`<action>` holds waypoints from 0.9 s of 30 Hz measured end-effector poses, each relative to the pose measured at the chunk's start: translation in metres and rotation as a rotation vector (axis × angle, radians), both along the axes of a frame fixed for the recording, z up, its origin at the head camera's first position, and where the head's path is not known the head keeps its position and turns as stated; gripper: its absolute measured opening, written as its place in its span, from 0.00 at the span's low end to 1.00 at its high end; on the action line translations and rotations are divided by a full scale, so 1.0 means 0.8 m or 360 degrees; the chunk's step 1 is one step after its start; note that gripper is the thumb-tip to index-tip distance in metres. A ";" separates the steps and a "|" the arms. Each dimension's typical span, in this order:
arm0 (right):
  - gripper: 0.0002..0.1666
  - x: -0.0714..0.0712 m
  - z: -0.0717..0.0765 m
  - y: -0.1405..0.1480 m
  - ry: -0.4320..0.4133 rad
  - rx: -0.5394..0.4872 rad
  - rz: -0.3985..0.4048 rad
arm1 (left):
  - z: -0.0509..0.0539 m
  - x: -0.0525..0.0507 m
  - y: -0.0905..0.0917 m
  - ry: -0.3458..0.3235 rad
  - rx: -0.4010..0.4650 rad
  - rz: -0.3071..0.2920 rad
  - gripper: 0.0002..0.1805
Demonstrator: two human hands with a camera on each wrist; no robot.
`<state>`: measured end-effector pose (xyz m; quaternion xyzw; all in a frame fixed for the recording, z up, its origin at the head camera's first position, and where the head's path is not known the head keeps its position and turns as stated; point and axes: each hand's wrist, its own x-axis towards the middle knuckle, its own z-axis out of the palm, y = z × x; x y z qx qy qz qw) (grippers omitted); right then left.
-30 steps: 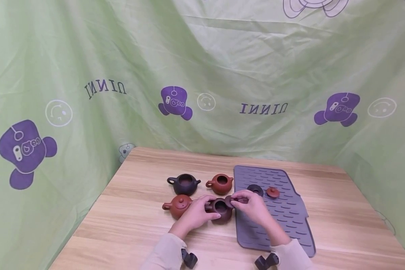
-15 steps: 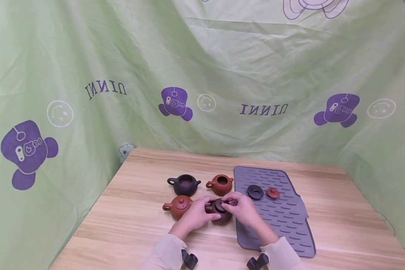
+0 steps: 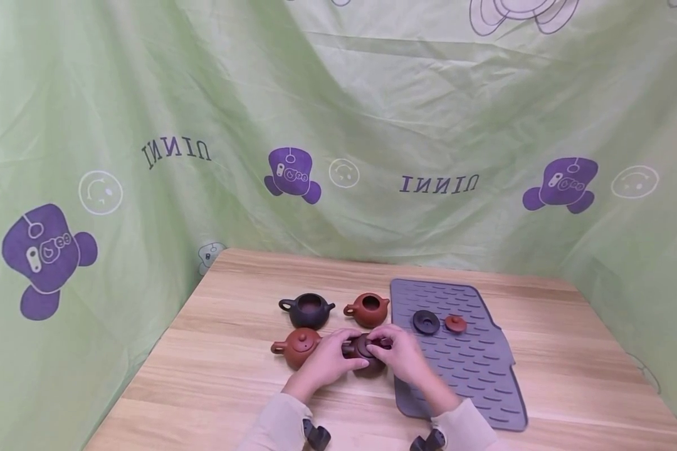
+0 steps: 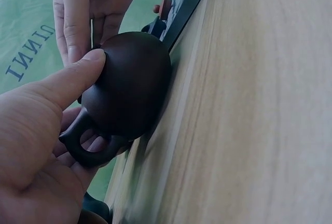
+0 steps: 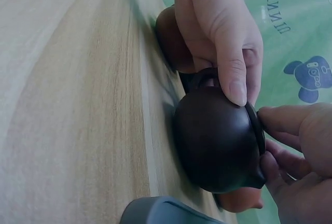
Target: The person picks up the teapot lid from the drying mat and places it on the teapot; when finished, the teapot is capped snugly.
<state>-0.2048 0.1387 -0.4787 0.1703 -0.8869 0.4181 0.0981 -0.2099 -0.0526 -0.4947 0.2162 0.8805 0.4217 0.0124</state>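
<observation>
A dark brown teapot stands near the middle of the table. My left hand holds its body from the handle side, thumb near the rim, as the left wrist view also shows; the loop handle points back toward that palm. On the pot's mouth lies its dark lid, and my right hand pinches the lid from above at the spout side. Fingers cover the lid's knob. Close by on the left sits a reddish teapot with its lid on.
Behind are a black teapot and an orange-red teapot, both uncovered. To the right lies a grey ridged mat bearing a black lid and a small red lid. A green curtain hangs around the wooden table.
My right hand has moved left with the dark lid, from beside the teapot's mouth onto it. The left hand has kept its hold on the teapot.
</observation>
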 end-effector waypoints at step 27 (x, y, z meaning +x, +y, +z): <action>0.08 -0.001 0.020 0.016 -0.0065 -0.0005 -0.0141 | 0.019 0.001 -0.002 -0.0039 -0.0033 -0.0025 0.35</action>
